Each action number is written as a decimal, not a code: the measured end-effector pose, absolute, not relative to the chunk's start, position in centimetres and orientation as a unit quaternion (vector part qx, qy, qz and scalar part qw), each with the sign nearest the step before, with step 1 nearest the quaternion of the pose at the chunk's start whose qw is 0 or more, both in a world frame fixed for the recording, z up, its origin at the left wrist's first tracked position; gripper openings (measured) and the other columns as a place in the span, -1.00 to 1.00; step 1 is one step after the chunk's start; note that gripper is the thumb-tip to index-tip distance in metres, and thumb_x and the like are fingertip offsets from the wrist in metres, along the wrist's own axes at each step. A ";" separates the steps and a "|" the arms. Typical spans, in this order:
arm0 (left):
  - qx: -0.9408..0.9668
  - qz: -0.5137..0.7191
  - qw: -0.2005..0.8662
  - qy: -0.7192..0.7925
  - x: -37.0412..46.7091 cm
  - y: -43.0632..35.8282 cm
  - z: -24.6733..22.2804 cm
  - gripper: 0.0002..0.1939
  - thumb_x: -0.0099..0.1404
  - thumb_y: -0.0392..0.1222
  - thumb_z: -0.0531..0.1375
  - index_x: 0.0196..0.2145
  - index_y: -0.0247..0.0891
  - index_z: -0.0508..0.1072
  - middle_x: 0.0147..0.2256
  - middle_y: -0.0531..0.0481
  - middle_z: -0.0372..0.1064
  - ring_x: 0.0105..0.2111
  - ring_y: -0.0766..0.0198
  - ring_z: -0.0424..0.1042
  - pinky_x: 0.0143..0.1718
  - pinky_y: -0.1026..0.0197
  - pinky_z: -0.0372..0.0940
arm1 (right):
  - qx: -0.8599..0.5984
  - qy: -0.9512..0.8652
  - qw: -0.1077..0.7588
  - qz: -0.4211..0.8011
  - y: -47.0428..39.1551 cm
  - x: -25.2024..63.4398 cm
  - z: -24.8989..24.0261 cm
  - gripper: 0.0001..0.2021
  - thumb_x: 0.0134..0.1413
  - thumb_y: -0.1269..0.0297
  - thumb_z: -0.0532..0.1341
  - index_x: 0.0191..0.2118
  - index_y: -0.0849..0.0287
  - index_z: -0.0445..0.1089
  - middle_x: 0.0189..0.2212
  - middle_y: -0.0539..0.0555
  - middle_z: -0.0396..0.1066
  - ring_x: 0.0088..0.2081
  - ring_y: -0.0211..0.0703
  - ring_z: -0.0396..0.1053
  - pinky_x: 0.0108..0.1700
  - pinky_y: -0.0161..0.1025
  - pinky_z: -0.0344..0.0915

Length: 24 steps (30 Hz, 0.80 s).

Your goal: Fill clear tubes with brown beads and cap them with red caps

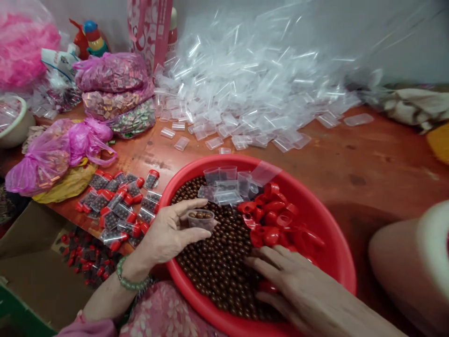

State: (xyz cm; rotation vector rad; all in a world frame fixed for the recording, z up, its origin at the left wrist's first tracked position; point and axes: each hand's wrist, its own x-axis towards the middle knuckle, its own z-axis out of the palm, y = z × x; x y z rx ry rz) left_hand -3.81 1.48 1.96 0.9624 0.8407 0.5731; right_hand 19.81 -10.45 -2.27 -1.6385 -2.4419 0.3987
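My left hand is closed around a small clear plastic container, held upright with brown balls inside it. It hovers over the near-left part of a red basin. Glossy brown balls fill much of the basin. My right hand reaches down into the basin, thumb and fingers curled around a red cap at the edge of the balls. Just beyond that hand lies a heap of red caps. Several empty clear containers rest on the balls at the far side.
A big pile of clear containers covers the back of the table. Filled, red-capped containers lie left of the basin, and more sit in a cardboard box below. Pink bags stand back left; a pale bucket is at right.
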 end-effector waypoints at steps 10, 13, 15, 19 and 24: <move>0.513 0.272 0.736 0.348 -3.9 0.8 1.8 -0.74 0.17 -0.26 0.31 -0.14 -0.25 0.52 -0.19 -0.04 0.55 -0.17 0.28 0.52 -0.10 0.28 0.35 | -0.594 -0.776 0.111 0.181 -11.3 19.1 -3.0 -0.68 0.22 0.47 -0.05 -0.44 0.09 0.37 -0.44 0.08 0.45 -0.48 -0.19 0.39 -0.43 -0.28 0.35; 0.511 0.286 0.741 0.328 -4.0 0.6 2.2 -0.74 0.19 -0.28 0.30 -0.13 -0.24 0.51 -0.20 -0.02 0.54 -0.18 0.32 0.51 -0.10 0.31 0.33 | -0.567 -0.768 0.178 0.240 -10.0 19.3 -1.1 -0.79 0.24 0.31 0.03 -0.37 0.11 0.36 -0.44 0.08 0.45 -0.46 -0.18 0.42 -0.42 -0.29 0.39; 0.494 0.289 0.754 0.323 -3.8 0.4 2.4 -0.77 0.19 -0.30 0.29 -0.16 -0.28 0.49 -0.26 -0.01 0.53 -0.24 0.35 0.50 -0.14 0.32 0.34 | -0.570 -0.732 0.223 0.301 -9.2 19.3 0.0 -0.85 0.23 0.22 0.09 -0.31 0.11 0.36 -0.42 0.05 0.45 -0.44 -0.20 0.43 -0.41 -0.31 0.40; 0.456 0.300 0.772 0.325 -3.4 0.2 2.4 -0.80 0.19 -0.29 0.27 -0.20 -0.32 0.43 -0.36 -0.01 0.49 -0.34 0.36 0.48 -0.23 0.30 0.36 | -0.597 -0.632 0.348 0.349 -8.1 18.1 1.3 -0.83 0.18 0.12 0.17 -0.29 0.10 0.38 -0.41 0.04 0.47 -0.41 -0.19 0.45 -0.42 -0.33 0.42; 0.471 0.299 0.768 0.316 -3.1 -0.2 2.4 -0.80 0.23 -0.25 0.23 -0.18 -0.29 0.37 -0.35 0.00 0.45 -0.34 0.35 0.48 -0.22 0.29 0.37 | -0.608 -0.422 0.537 0.404 -7.2 15.7 2.5 -0.80 0.03 0.10 0.31 -0.32 0.10 0.39 -0.42 -0.01 0.48 -0.60 -0.36 0.33 -0.58 -0.43 0.35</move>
